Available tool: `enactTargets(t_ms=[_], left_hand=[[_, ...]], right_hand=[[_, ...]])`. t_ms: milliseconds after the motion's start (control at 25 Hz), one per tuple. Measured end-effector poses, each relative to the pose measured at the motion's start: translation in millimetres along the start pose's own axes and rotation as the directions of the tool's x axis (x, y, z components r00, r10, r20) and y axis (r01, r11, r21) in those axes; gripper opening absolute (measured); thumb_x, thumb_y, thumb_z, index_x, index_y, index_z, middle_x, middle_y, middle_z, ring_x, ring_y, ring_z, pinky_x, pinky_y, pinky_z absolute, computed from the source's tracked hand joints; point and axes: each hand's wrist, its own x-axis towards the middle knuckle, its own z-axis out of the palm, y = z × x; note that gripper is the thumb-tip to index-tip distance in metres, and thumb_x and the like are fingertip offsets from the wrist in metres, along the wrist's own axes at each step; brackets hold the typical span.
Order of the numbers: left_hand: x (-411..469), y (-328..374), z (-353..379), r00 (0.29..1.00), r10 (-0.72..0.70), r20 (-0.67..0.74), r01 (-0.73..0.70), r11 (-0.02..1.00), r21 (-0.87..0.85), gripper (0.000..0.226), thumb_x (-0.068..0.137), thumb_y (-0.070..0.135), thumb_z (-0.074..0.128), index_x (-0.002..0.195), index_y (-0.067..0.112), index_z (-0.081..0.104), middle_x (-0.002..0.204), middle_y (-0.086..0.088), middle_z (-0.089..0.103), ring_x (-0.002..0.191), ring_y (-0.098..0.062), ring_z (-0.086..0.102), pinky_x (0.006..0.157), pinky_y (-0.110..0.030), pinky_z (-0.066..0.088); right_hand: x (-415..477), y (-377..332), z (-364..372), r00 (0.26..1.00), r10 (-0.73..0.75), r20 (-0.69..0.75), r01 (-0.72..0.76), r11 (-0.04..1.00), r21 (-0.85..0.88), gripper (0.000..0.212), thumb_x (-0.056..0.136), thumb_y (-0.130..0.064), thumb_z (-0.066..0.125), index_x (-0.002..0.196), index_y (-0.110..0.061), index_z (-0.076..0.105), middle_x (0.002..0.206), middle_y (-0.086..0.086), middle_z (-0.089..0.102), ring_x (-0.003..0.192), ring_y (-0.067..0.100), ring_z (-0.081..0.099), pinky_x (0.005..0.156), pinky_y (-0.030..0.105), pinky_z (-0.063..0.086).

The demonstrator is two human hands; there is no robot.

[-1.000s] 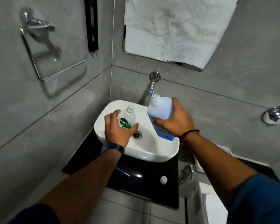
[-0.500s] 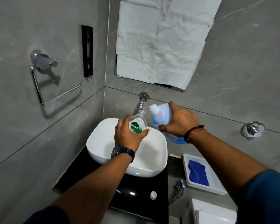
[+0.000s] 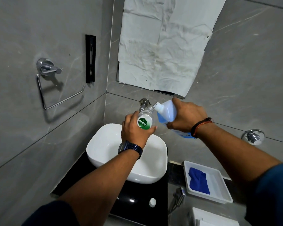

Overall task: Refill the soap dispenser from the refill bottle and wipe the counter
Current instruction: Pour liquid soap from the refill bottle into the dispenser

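Note:
My left hand (image 3: 134, 129) grips a clear soap dispenser bottle (image 3: 145, 120) with a green Dettol label, its pump off and its neck open, held above the white basin (image 3: 104, 147). My right hand (image 3: 185, 116) holds a white refill bottle (image 3: 167, 112) with blue liquid, tilted left. Its uncapped spout sits just right of the dispenser's neck, nearly touching. A blue cloth (image 3: 198, 181) lies in a white tray (image 3: 219, 193) on the counter at the right.
The basin stands on a black counter (image 3: 134, 193) with a small white cap (image 3: 152, 202) near its front edge. A wall tap (image 3: 143, 105) juts out behind the bottles. A towel ring (image 3: 46, 82) hangs on the left wall, and a chrome knob (image 3: 253, 136) on the right wall.
Both hands have lifted the bottles higher above the basin. The refill bottle has tipped further left, its spout closing on the dispenser's neck. The view has tilted up.

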Motion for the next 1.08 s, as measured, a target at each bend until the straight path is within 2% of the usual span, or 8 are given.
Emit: enactTargets(t_ms=[360, 600, 880, 1080], left_hand=[[0.6, 1.0, 7.1, 1.0, -0.007, 0.025, 0.007, 1.0, 0.014, 0.084, 0.046, 0.046, 0.089, 0.12, 0.023, 0.057, 0.113, 0.0, 0.056, 0.097, -0.024, 0.058, 0.075, -0.031, 0.048], [0.5, 0.3, 9.3, 1.0, -0.006, 0.009, 0.006, 1.0, 0.008, 0.086, 0.045, 0.043, 0.09, 0.122, 0.023, 0.056, 0.112, 0.0, 0.057, 0.096, -0.024, 0.059, 0.075, -0.03, 0.047], [5.3, 1.4, 9.1, 1.0, -0.013, 0.023, 0.013, 1.0, 0.014, 0.086, 0.045, 0.044, 0.09, 0.121, 0.024, 0.056, 0.113, 0.001, 0.056, 0.097, -0.023, 0.058, 0.076, -0.03, 0.048], [5.6, -1.2, 9.6, 0.999, -0.019, 0.032, 0.018, 1.0, 0.022, 0.086, 0.045, 0.044, 0.09, 0.122, 0.024, 0.055, 0.114, 0.001, 0.056, 0.097, -0.022, 0.058, 0.076, -0.028, 0.046]], right_hand=[[3.0, 6.4, -5.8, 0.999, -0.054, 0.0, 0.054, 0.996, -0.067, 0.066, 0.057, -0.053, 0.072, 0.106, -0.025, 0.038, 0.092, 0.001, 0.064, 0.082, 0.031, 0.057, 0.06, 0.032, 0.039], [6.3, 9.4, -5.7, 0.998, -0.057, 0.003, 0.057, 0.995, -0.08, 0.066, 0.054, -0.052, 0.072, 0.104, -0.026, 0.038, 0.09, 0.001, 0.064, 0.071, 0.026, 0.047, 0.058, 0.03, 0.038], [13.2, 12.5, -5.7, 0.996, -0.087, -0.02, 0.084, 0.987, -0.139, 0.071, 0.053, -0.054, 0.071, 0.111, -0.027, 0.041, 0.091, 0.001, 0.065, 0.077, 0.029, 0.057, 0.058, 0.03, 0.038], [15.1, 11.9, -4.6, 0.997, -0.082, -0.008, 0.08, 0.987, -0.141, 0.066, 0.052, -0.053, 0.072, 0.103, -0.028, 0.039, 0.087, 0.0, 0.063, 0.068, 0.024, 0.043, 0.057, 0.03, 0.035]])
